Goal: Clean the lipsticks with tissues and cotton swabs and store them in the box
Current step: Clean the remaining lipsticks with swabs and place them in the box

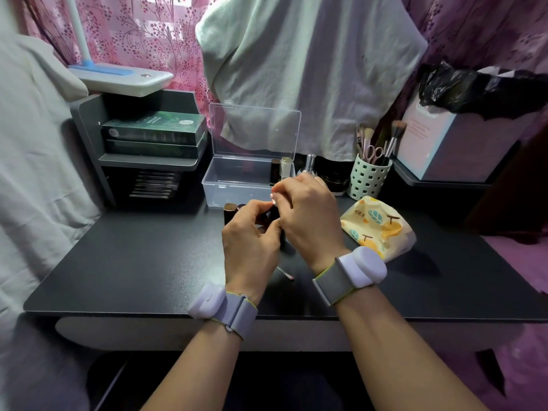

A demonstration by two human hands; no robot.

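1. Gripping a dark lipstick (271, 215) with curled fingers, the left hand (252, 241) meets the right hand (308, 215), which pinches something pale at its tip
2. Clear box (237, 185) stands open near the desk's (133, 262) rear edge

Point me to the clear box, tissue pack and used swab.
clear box (234, 197), head view, on its front wall.
tissue pack (376, 229), head view, on the printed wrapper's middle.
swab (285, 274), head view, on its stick, between the wrists.
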